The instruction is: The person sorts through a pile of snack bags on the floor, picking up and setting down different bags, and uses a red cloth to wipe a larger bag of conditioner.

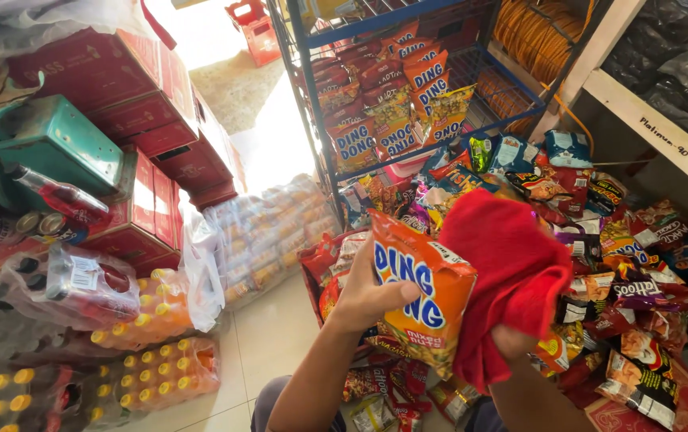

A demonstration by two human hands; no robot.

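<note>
My left hand (366,294) grips an orange snack packet (420,290) by its left edge, holding it upright in front of me. My right hand (512,342) is mostly covered by a red cloth (506,272) that it holds pressed against the packet's right side. Below and behind lies a heap of mixed snack packets (600,240).
A blue wire rack (408,96) with more orange packets stands ahead. Red cartons (136,104) are stacked at left, above shrink-wrapped bottle packs (152,368) on the tiled floor. A green metal box (56,148) sits on the cartons. A white shelf frame (648,120) runs at right.
</note>
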